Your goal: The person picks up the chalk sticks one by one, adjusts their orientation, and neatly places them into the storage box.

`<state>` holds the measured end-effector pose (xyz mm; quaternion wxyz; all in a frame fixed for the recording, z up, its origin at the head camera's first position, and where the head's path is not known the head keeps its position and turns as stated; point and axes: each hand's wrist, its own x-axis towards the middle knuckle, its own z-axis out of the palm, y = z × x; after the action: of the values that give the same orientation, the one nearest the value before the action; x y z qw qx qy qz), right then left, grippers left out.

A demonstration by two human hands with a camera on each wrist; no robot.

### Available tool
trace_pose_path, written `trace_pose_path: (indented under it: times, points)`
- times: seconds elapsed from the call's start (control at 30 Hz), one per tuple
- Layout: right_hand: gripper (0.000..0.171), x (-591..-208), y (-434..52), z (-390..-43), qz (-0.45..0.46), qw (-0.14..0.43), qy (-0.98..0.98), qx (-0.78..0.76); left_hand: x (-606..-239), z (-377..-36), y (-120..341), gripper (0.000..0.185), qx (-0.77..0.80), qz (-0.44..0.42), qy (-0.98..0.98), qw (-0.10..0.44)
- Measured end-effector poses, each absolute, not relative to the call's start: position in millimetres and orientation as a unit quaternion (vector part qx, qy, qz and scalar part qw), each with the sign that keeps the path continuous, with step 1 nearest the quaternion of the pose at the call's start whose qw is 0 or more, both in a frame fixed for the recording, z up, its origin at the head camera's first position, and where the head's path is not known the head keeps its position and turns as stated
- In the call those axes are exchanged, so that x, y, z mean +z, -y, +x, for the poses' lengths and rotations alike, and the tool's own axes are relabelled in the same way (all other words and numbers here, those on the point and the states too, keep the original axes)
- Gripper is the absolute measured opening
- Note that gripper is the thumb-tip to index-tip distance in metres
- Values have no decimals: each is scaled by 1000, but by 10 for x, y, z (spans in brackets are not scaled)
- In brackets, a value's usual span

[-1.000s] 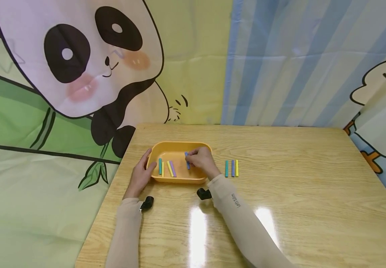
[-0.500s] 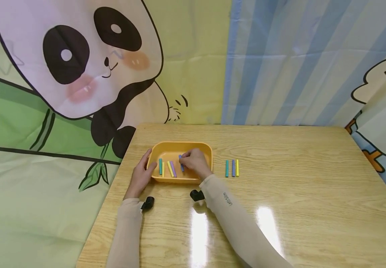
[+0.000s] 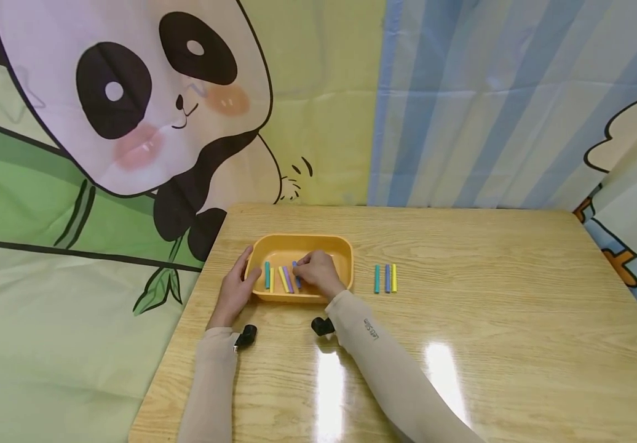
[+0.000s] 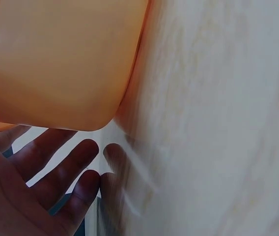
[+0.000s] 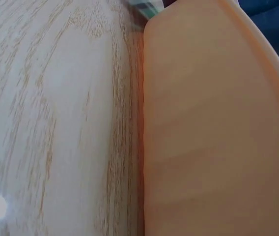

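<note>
Laying the blue stick (image 3: 296,272) down well means working from the big things inward: worktop (image 3: 490,320) first, glossy and pale wood, bearing the orange tray (image 3: 344,252) toward its 9 o'clock side. Worth keeping that tray pinned, as the left hand (image 3: 233,289) does now, palm against the wall at the tray's 9 o'clock, thumb up by the rim, fingers (image 4: 56,167) spread straight and loose on the wood rather than curled round anything. Inside, at the 3 o'clock half, the right hand (image 3: 318,275), fingers bent down and pinching the blue stick low over the tray floor; exact pad contact too small to tell. Best to bring it parallel to the purple stick (image 3: 288,279) just at its 9 o'clock, then the yellow stick (image 3: 282,280), and the green stick (image 3: 267,275) further toward 9, without nudging them out of line. Probably wise to let go only once flat on the floor. Well apart at the tray's 3 o'clock, a row of three sticks (image 3: 385,278) lying side by side on the wood.
</note>
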<state>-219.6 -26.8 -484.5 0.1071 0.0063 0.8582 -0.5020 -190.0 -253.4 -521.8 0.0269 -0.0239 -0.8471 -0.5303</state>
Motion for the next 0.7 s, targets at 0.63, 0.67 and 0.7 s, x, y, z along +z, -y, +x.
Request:
trace_pose_path:
  times: [0.63,0.67,0.7]
  points:
    - [15,-4802,250,-2191,15,117,-849,-515,-5232,-1897,2531,61,-533,-27,845,27]
    - [14,-4794,244,-2189,17,118,-848,-516,-5233,-1895,2531,61,-533,-27,845,27]
    - [14,-4787,237,-2187,19,120,-847,-517,-5234,-1892,2532,61,-532,-27,846,26]
